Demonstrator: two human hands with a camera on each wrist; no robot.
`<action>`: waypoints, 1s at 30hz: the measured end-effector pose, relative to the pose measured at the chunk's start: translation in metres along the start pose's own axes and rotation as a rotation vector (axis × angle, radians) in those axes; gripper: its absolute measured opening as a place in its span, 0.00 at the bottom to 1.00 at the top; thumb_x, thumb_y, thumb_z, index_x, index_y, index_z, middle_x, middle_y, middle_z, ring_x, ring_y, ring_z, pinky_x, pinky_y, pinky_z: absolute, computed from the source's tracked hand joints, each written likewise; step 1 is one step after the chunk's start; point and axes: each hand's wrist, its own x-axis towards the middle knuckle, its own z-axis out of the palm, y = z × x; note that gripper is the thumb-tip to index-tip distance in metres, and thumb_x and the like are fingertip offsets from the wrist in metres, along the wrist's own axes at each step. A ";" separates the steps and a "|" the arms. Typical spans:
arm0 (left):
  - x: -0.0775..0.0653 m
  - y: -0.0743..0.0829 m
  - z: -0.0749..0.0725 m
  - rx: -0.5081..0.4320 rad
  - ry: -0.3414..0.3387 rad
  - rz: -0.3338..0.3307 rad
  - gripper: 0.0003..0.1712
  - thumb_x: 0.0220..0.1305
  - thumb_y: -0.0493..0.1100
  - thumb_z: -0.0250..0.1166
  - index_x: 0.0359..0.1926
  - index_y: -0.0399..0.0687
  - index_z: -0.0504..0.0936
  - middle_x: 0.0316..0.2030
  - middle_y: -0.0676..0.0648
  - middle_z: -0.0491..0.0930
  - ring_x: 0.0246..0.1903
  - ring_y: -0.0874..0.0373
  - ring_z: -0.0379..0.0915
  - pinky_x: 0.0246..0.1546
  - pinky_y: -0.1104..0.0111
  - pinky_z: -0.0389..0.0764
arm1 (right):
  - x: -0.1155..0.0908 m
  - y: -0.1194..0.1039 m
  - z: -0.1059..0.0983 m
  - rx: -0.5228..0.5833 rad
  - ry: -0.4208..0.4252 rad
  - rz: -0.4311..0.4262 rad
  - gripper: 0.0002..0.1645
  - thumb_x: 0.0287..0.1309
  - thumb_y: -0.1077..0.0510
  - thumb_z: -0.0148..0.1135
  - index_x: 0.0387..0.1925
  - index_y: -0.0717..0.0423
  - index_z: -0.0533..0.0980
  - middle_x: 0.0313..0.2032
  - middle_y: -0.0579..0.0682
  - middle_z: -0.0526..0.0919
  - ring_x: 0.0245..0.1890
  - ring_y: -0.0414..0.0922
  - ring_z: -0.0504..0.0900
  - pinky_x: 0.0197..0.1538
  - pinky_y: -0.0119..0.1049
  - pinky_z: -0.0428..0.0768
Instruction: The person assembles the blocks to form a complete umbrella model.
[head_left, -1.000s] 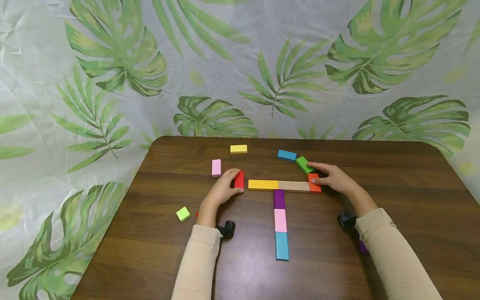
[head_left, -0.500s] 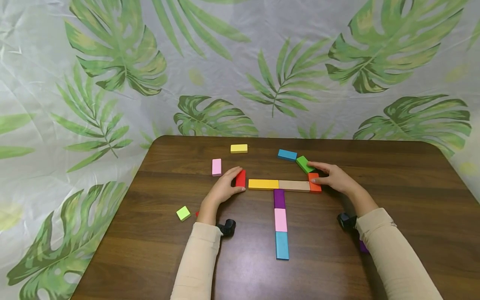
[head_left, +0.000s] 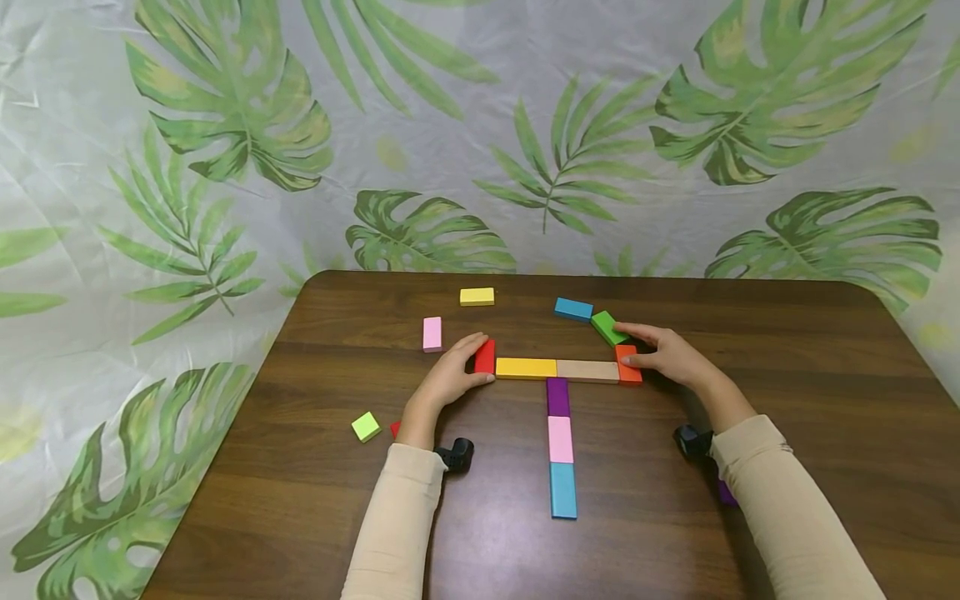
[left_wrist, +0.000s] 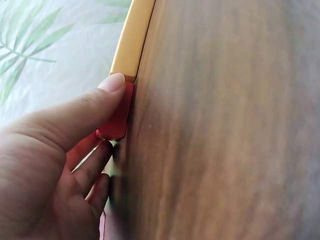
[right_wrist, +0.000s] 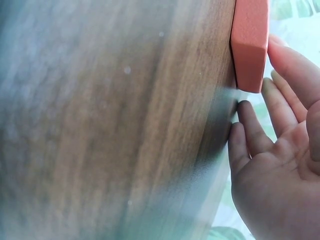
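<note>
My left hand point(head_left: 448, 373) pinches a red block point(head_left: 486, 357) between thumb and fingers, right at the left end of a yellow-orange block point(head_left: 525, 368). In the left wrist view the thumb lies along the red block point(left_wrist: 119, 117). A tan block point(head_left: 587, 372) continues the row, with an orange block point(head_left: 629, 376) set crosswise at its right end. My right hand point(head_left: 671, 357) rests its thumb on the orange block, other fingers extended, fingertips at a green block point(head_left: 607, 327). Below the row, purple point(head_left: 558, 397), pink point(head_left: 560, 439) and blue point(head_left: 563, 491) blocks form a stem.
On the brown table point(head_left: 300, 508), a blue block point(head_left: 573, 309) touches the green one. Toward the back left lie a pale yellow block point(head_left: 477, 297) and a pink block point(head_left: 432, 334). A lime block point(head_left: 366, 427) sits left of my left wrist; another purple block point(head_left: 726, 493) is partly under my right sleeve.
My left hand has slid the red block rightward, closing the gap to the yellow-orange block. The right hand has stayed in place.
</note>
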 end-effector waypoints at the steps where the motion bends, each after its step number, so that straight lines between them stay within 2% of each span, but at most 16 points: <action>1: 0.000 0.000 0.000 0.001 -0.001 0.000 0.39 0.53 0.44 0.67 0.63 0.39 0.61 0.63 0.43 0.58 0.63 0.52 0.51 0.60 0.63 0.53 | 0.000 0.000 0.000 0.004 0.002 0.004 0.37 0.53 0.58 0.62 0.63 0.60 0.60 0.62 0.64 0.57 0.63 0.61 0.50 0.60 0.57 0.50; 3: 0.000 0.000 0.000 0.003 -0.003 -0.003 0.39 0.53 0.45 0.67 0.64 0.39 0.61 0.63 0.43 0.58 0.63 0.52 0.51 0.60 0.62 0.54 | 0.002 0.009 0.000 0.001 0.003 0.004 0.37 0.53 0.55 0.63 0.63 0.57 0.61 0.63 0.63 0.57 0.63 0.60 0.50 0.60 0.56 0.50; 13: 0.001 -0.001 0.002 0.053 -0.005 -0.016 0.39 0.54 0.48 0.66 0.64 0.43 0.61 0.64 0.46 0.58 0.63 0.53 0.51 0.60 0.60 0.54 | 0.002 0.008 0.000 0.008 0.004 0.023 0.39 0.52 0.54 0.64 0.64 0.56 0.61 0.63 0.62 0.57 0.63 0.60 0.50 0.60 0.56 0.51; 23: 0.001 0.000 0.002 0.073 -0.006 -0.017 0.39 0.54 0.48 0.66 0.64 0.43 0.61 0.64 0.47 0.58 0.63 0.54 0.51 0.59 0.58 0.54 | 0.002 0.009 0.001 0.003 0.007 0.007 0.38 0.52 0.55 0.63 0.64 0.57 0.61 0.63 0.63 0.57 0.63 0.60 0.51 0.59 0.57 0.51; 30: 0.000 0.000 0.002 0.009 0.007 -0.025 0.42 0.52 0.50 0.67 0.65 0.45 0.60 0.65 0.46 0.55 0.64 0.53 0.48 0.60 0.57 0.54 | 0.002 0.009 0.000 0.006 0.002 0.004 0.38 0.52 0.54 0.63 0.64 0.57 0.61 0.63 0.62 0.57 0.63 0.59 0.51 0.60 0.56 0.52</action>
